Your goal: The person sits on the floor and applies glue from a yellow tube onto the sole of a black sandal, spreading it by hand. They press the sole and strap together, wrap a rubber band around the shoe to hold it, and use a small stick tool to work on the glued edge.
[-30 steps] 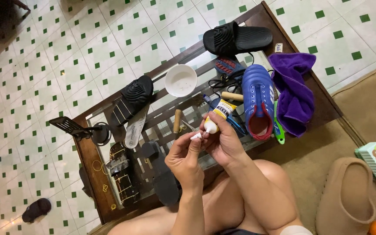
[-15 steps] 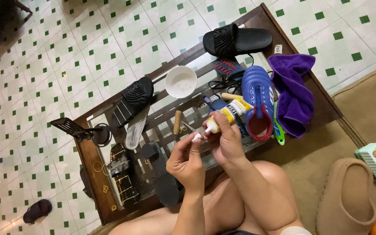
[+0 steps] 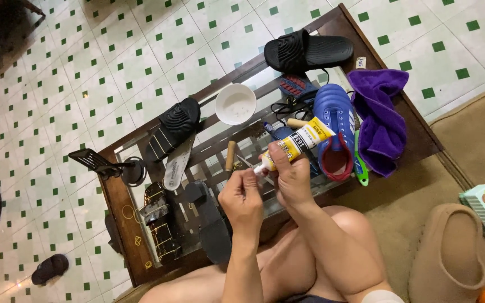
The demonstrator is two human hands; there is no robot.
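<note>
At frame centre, the right hand [image 3: 294, 174] grips a light, squeezable glue tube [image 3: 297, 143] mid-body — the left hand [image 3: 242, 196] pinches its small nozzle cap.

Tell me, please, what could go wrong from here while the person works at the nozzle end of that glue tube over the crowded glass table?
The right hand grips the yellow-and-white glue tube while the left hand pinches at its nozzle, so glue might squirt onto the fingers. The nozzle sits above the glass table, so drips could land on the glass or the tools below. The blue shoe and purple cloth lie close by and could get smeared.
</note>
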